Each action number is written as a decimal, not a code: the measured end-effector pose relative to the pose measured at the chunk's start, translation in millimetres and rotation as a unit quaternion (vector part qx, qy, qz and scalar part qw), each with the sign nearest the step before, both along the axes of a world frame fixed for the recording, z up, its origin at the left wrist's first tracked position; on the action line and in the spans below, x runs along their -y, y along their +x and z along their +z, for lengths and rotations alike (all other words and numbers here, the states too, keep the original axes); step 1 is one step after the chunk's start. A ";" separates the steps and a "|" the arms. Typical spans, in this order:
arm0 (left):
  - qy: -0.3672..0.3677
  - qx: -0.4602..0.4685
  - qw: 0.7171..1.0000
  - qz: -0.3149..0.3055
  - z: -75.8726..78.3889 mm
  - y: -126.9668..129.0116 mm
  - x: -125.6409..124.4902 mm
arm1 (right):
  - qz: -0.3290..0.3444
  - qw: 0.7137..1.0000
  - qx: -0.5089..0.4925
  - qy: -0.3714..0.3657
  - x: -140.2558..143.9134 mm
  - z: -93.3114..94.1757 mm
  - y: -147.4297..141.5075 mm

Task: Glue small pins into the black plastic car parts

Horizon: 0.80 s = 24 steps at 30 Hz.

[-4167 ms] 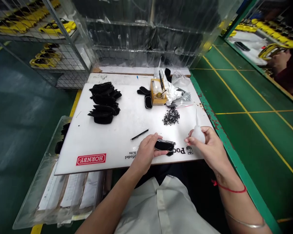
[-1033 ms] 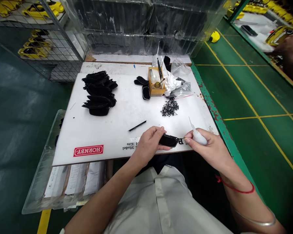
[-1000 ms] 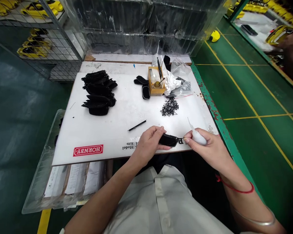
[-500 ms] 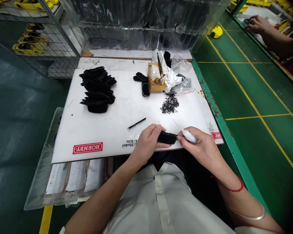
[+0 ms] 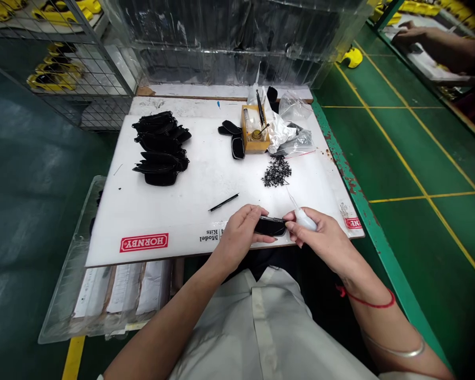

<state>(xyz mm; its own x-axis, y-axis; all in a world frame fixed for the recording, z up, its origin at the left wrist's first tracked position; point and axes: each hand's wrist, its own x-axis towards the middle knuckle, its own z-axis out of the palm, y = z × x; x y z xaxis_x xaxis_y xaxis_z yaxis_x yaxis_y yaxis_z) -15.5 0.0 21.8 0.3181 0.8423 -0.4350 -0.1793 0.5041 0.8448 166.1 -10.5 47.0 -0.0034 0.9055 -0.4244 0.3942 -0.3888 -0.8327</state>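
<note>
A big white board [image 5: 206, 195] lies on a table with a chipped green edge [image 5: 342, 171]. The board has a red label [image 5: 144, 243] near its front edge. The floor [image 5: 399, 158] is green with yellow lines. Behind the table hangs clear plastic sheeting [image 5: 229, 47]. To the far left is a wire rack [image 5: 55, 58] with yellow parts on it. A clear tray [image 5: 83, 274] sits low at the left of the table.

On the board there is a pile of black shells [image 5: 160, 148] at the back left. Two more black pieces [image 5: 234, 140] lie beside a small yellow box [image 5: 255, 134]. Crinkly clear bags [image 5: 291, 132] lie next to the box. A heap of tiny black bits [image 5: 277, 171] is in front of the bags. A thin black stick [image 5: 224, 202] lies alone near the middle.

The left hand [image 5: 241, 235] has its fingers clamped on a small black part [image 5: 269, 227] at the front edge of the board. The right hand [image 5: 320, 240] has its fingers closed around a little white squeeze bottle [image 5: 303, 219], and its thumb and first finger touch the end of the black part. The bottle's thin tip points up and away.

Another person's arm [image 5: 431, 39] rests on a bench at the far right
</note>
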 end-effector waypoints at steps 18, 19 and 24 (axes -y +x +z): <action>0.343 -0.344 0.852 -0.197 39.9 6.6 -15.8 | -0.039 0.996 -0.067 0.044 12.4 3.9 3.3; 0.333 -0.338 0.857 -0.200 40.9 6.2 -16.8 | -0.043 0.995 -0.080 0.042 13.7 2.5 4.7; 0.309 -0.320 0.872 -0.205 40.7 7.0 -19.8 | -0.066 0.991 -0.109 0.035 18.6 -2.4 8.5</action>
<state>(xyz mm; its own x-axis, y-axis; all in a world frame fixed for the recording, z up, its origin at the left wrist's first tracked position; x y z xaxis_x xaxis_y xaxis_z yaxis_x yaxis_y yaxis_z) -8.5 19.8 62.5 0.5063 0.8512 -0.1383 0.5174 -0.1716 0.8384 174.5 -29.1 44.7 0.0325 0.9311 -0.3633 0.1519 -0.3639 -0.9190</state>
